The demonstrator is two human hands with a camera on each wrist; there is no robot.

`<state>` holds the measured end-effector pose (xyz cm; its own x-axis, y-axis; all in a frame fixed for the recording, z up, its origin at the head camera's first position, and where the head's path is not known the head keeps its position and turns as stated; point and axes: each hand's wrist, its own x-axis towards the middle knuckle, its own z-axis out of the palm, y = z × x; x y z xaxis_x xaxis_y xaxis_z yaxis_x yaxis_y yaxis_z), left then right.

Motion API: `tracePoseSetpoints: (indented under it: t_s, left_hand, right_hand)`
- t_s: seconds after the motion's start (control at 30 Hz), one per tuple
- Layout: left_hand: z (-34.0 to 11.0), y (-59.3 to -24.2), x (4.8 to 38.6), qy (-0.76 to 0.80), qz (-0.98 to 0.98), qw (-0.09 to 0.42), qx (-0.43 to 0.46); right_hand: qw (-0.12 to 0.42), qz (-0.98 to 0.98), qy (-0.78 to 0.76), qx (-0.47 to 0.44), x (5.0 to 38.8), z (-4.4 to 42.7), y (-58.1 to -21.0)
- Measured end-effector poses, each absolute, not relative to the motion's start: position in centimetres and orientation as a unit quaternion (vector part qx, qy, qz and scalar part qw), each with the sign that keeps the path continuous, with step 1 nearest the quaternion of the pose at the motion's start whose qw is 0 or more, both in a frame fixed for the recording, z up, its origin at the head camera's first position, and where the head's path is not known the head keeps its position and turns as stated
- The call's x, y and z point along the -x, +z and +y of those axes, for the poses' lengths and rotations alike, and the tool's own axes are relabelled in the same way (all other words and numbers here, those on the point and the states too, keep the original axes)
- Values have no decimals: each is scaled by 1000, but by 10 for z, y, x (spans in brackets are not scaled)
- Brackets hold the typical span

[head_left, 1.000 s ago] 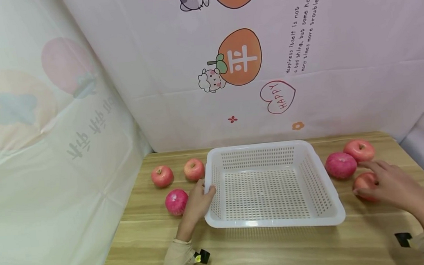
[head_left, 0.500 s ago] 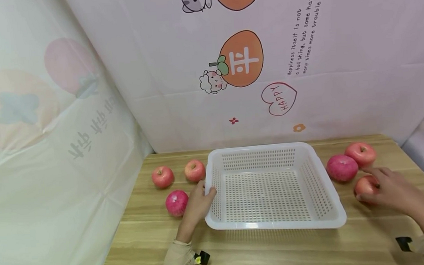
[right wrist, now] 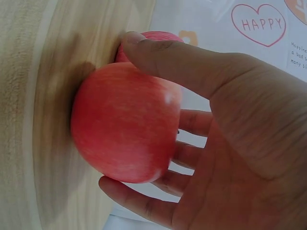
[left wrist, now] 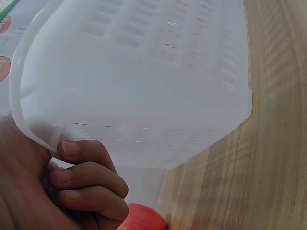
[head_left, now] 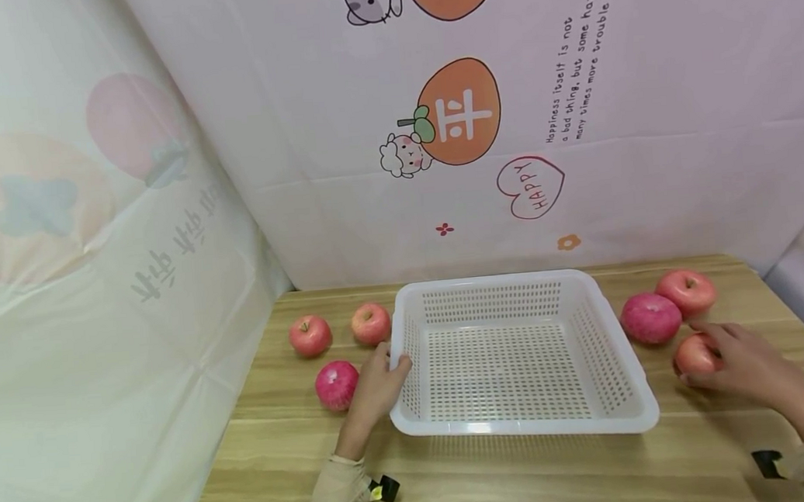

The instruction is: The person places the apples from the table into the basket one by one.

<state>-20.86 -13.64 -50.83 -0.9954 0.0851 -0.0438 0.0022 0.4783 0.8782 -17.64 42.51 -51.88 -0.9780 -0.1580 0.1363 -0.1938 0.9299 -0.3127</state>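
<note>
1. Cloth (head_left: 102, 365): pale and printed; hangs well left of the basket (head_left: 526, 427).
2. Outer apple (head_left: 310, 336): red; on the table (head_left: 530, 483), left of the basket, the farthest from it on that side.
3. Wrapped-looking pink apple (head_left: 337, 385): nearer the basket's left side; just beside the left wrist.
4. Inner apple (head_left: 370, 324): close to the basket's left rim, behind the left hand (head_left: 378, 385).
5. Left hand: grasps the basket's left rim; fingers curl under it on the outside, thumb over the top.
6. Basket: white, perforated, its open side up.
7. Second pink apple (head_left: 651, 318): just right of the basket; beside it, farther right, a rear apple (head_left: 686, 292).
8. Front apple (head_left: 696, 355): right of the basket, nearer the person than those two; the right hand (head_left: 749, 363) grasps it between thumb and fingers.
</note>
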Motion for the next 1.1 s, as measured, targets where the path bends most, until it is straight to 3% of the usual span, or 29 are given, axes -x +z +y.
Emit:
tracePoseSetpoints:
  t_s: [0.3, 1.1]
  left_hand:
    - [-135, -508, 208, 508, 860, 40, -27]
    - [-134, -508, 207, 509, 859, 38, -22]
  right_hand:
    - [33, -983, 159, -87, 178, 428, -521]
    - [43, -982, 159, -92, 182, 426, -521]
